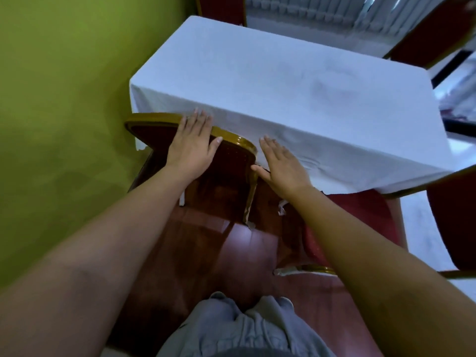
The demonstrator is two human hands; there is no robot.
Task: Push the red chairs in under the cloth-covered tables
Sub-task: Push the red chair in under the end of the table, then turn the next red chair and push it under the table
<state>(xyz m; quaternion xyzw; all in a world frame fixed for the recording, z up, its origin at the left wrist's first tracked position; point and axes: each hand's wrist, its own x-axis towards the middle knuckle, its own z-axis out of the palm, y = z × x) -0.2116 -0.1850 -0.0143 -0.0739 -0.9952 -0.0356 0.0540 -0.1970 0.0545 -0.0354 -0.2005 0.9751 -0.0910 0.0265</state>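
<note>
A red chair (226,161) with a gold frame stands at the near left end of the table, its back against the hanging white tablecloth (283,81). My left hand (192,144) lies flat over the top rail of the chair back, fingers spread toward the cloth. My right hand (282,163) hovers open just right of the chair back, its thumb close to the frame's edge, with nothing in it. A second red chair (360,215) stands to the right, its seat partly under the table's near edge.
A green wall (64,99) runs close along the left. A third red chair (450,215) is at the right edge, and two more (435,34) stand beyond the table. The floor (206,253) under me is dark red wood.
</note>
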